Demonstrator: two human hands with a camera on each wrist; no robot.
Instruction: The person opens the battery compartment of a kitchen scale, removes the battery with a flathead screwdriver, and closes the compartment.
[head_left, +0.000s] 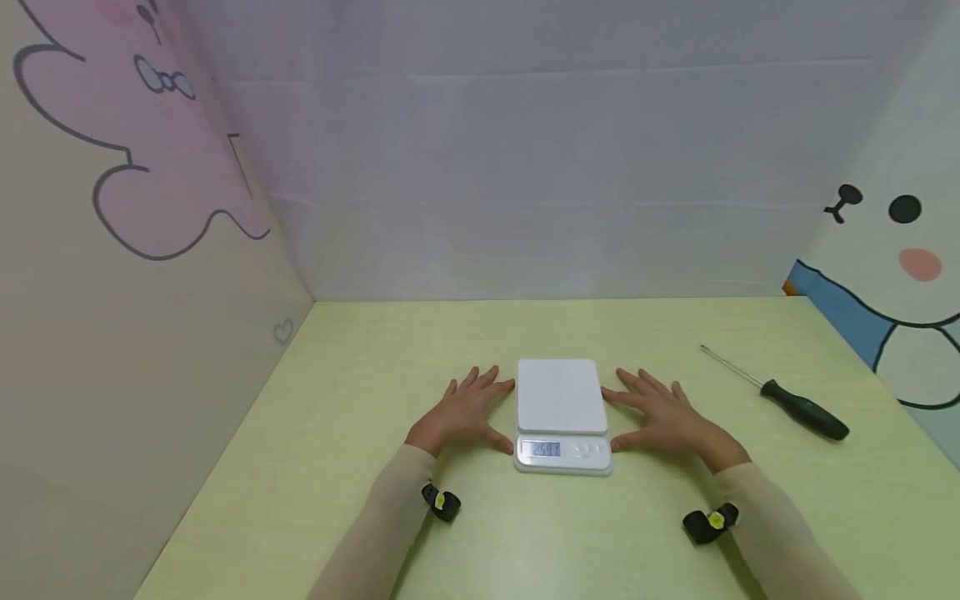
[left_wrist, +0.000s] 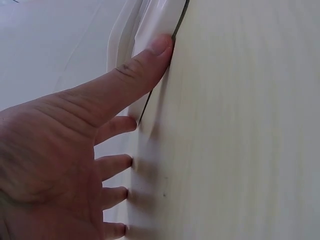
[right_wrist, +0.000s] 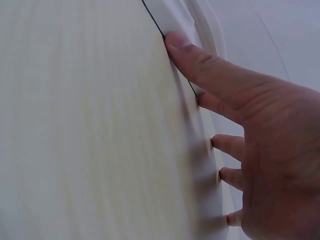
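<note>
Your left hand (head_left: 467, 412) and right hand (head_left: 660, 418) block both sides of the scale (head_left: 562, 396); you can pass above or behind it, left of the screwdriver (head_left: 791, 403).

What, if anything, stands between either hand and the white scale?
Nothing visible does: the left hand touches the white scale on its left side, the right hand on its right. The screwdriver lies right of the right hand, out of the way.

Booth-like workstation around you; home, office or lab, cannot tell. Pale yellow-green desk (head_left: 405, 333) before you, creased whitish backdrop (head_left: 525, 167) behind it, cartoon-printed left panel (head_left: 135, 350) and right panel (head_left: 862, 258) flanking you.
</note>
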